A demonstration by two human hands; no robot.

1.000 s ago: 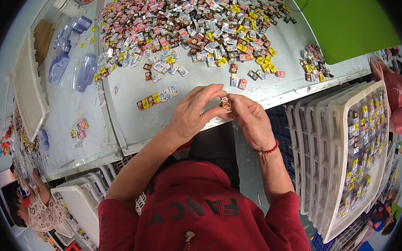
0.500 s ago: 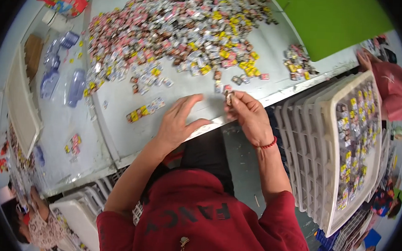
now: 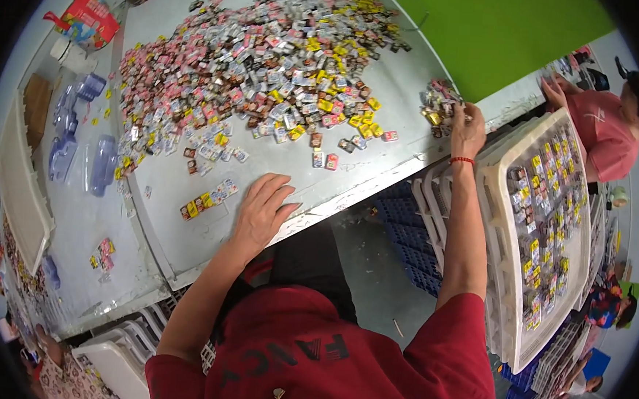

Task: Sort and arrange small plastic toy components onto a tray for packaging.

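My left hand rests open near the front edge of the table, fingers stretched out over its white top. A short row of small yellow and white printed pieces lies just left of it. At the table's right side my right hand, with a red bead bracelet on the wrist, is at a small separate pile of mixed pieces. Its fingers are curled, and anything between the fingertips is hidden. Between my hands, a white-blue piece and a pink piece stand apart from the large heap.
A green board covers the far right. Stacked white trays, the top one holding packed pieces, stand right of the table. Clear plastic containers, a red bag and a white tray are at left. A person in pink works at right.
My right hand has moved from the front middle of the table to the small pile at the right. My left hand has lowered toward the table. The pink piece stands uncovered.
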